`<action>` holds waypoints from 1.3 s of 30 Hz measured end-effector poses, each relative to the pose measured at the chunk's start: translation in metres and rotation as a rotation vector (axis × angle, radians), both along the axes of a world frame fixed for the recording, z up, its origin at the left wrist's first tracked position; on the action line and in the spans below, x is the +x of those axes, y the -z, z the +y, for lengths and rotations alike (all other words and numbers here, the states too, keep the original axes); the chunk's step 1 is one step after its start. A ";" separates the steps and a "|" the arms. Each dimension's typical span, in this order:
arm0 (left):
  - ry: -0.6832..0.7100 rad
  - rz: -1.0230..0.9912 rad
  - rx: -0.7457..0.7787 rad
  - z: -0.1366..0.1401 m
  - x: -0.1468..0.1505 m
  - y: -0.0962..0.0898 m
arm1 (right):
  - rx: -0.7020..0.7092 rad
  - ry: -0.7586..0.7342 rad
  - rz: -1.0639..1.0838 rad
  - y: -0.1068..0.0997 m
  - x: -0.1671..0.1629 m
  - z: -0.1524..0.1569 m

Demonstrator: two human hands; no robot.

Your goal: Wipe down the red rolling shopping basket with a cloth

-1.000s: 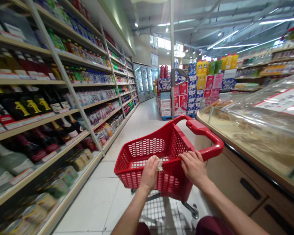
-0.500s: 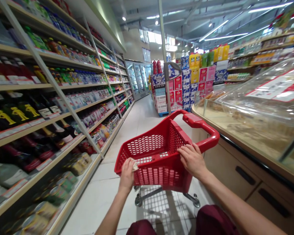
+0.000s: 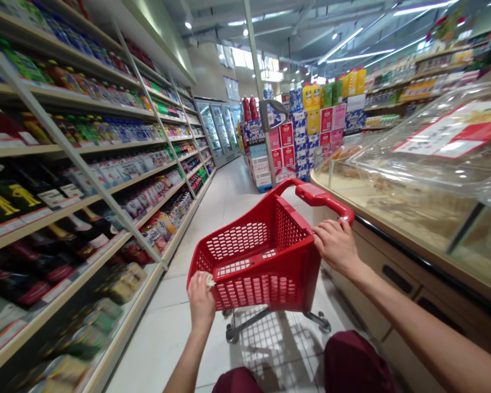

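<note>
A red plastic shopping cart (image 3: 253, 289) stands sideways in front of me, its basket bare inside and its handle at the right. My left hand (image 3: 202, 295) is closed over the near left corner of the basket rim. A small crumpled whitish piece, perhaps tissue or cloth (image 3: 210, 281), sticks out by its fingers. My right hand (image 3: 336, 245) is closed on the near side of the red handle frame, at the basket's right end. Its fingertips are partly hidden behind the frame.
Shelves of bottles and cans (image 3: 106, 191) line the left side. On the right is a counter (image 3: 393, 240) with clear plastic covers (image 3: 442, 147). Stacked drink cartons (image 3: 284, 147) stand ahead with a grey pallet-jack handle (image 3: 265, 117). Glass-door fridges (image 3: 219, 128) are farther back.
My right hand has shifted from the basket rim up and right onto the handle frame. My left hand stays at the rim corner. The cart sits slightly farther left in view.
</note>
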State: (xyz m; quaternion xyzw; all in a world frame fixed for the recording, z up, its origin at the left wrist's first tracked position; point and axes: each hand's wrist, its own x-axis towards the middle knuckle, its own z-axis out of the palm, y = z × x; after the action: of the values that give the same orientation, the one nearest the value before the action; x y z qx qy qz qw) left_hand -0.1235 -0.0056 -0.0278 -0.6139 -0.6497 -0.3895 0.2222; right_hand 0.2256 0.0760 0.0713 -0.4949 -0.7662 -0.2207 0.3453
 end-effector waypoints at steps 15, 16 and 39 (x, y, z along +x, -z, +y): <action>0.006 -0.030 0.035 0.003 0.020 -0.005 | 0.030 -0.009 0.104 0.010 -0.010 -0.015; 0.041 -0.013 0.015 0.008 0.035 -0.005 | 0.031 -0.008 0.114 0.011 -0.011 -0.016; 0.269 -0.006 -0.051 0.027 0.081 -0.016 | 0.035 0.030 0.077 -0.004 0.027 -0.001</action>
State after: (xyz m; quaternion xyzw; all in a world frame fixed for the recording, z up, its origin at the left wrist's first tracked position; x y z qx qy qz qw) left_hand -0.0425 0.0218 -0.0122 -0.6998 -0.5719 -0.4008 0.1503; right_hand 0.2524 0.0752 0.0753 -0.5083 -0.7410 -0.2198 0.3798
